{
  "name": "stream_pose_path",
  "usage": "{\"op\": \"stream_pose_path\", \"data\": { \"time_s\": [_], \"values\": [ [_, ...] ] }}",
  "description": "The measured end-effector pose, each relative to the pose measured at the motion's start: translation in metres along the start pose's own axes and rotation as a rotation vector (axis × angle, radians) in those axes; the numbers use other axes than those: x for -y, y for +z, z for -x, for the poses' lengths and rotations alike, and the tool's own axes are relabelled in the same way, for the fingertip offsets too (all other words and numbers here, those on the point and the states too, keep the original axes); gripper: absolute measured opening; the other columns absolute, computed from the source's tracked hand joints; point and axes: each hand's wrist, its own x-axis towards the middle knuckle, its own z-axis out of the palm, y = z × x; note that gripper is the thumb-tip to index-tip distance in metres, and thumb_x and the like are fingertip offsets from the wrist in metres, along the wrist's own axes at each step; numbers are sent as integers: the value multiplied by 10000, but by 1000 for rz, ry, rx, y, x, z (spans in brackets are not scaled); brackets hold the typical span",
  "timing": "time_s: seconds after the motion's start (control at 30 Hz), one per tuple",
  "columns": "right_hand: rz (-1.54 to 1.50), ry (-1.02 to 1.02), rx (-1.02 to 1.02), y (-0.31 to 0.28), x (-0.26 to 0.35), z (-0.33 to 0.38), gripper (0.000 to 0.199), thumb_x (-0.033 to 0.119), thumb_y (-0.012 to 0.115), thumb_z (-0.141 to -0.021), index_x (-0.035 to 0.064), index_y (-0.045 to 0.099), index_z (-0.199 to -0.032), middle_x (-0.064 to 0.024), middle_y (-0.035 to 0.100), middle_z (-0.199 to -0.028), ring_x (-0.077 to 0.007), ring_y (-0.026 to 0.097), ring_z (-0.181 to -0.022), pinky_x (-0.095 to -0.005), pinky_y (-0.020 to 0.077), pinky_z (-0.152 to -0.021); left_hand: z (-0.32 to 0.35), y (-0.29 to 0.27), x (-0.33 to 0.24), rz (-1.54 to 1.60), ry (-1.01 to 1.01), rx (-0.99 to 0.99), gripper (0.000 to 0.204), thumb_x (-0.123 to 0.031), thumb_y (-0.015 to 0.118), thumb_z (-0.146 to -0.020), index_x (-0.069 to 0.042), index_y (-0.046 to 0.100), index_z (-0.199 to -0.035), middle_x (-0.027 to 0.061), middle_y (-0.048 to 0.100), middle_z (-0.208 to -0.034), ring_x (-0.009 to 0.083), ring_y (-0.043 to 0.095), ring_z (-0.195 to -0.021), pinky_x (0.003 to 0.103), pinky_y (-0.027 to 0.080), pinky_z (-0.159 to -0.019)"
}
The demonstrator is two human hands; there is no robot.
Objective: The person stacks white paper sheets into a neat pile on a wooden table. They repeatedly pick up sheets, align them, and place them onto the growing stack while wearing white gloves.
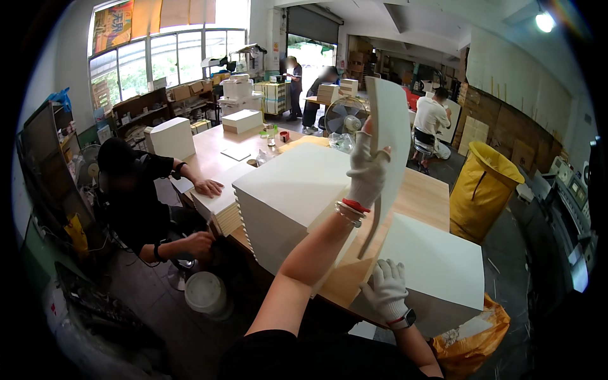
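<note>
My left hand (367,170), in a white knit glove with bare fingertips, is raised above the table and closed round a sheaf of white paper (394,133). The sheaf stands on edge and bows, its lower end reaching down toward the tabletop. My right hand (388,288), gloved too, lies with fingers stretched out at the left edge of a low white paper stack (437,259). A much taller block of white paper (291,183) stands left of my raised arm.
Left of me, a seated person in black (136,196) rests a hand on a smaller paper stack (221,199). A white bucket (208,294) stands below. A yellow bin (482,190) is beyond the wooden table's (424,196) right edge; a fan (346,116) and other people are farther back.
</note>
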Motion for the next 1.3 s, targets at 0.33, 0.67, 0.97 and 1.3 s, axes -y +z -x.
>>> {"op": "stream_pose_path", "data": {
  "time_s": [0.33,0.67,0.97,1.3],
  "values": [
    [-738,95,-549,-18,-11,-96,610,219,644,-865,-42,356,-1335,-189,571,-1165,-289,568,-1075,-416,461,-929,28,50,-48,-474,948,59,466,-11,556,-849,-78,518,-1309,215,474,-1372,350,493,-1247,375,513,-911],
    [-1992,112,-373,48,-33,-126,526,322,512,-935,62,362,-1367,-99,478,-1308,-239,500,-1169,-387,429,-980,0,70,-53,-1031,973,167,519,-106,612,-830,-43,470,-1325,243,466,-1361,466,410,-1279,548,372,-1043],
    [-1912,665,50,59,28,-209,382,104,497,-945,13,396,-1302,-111,559,-1159,-211,604,-998,-356,546,-833,-44,-138,-5,-995,340,586,453,-109,621,-828,-107,534,-1273,162,649,-1016,276,641,-876,369,530,-795],
    [-792,137,69,16,48,-146,622,344,673,-859,-70,416,-1246,-196,568,-1021,-279,627,-854,-367,524,-684,4,-325,-100,-1367,-589,352,415,-335,616,-886,-134,588,-1248,116,684,-949,225,642,-860,323,475,-814]
  ]
}}
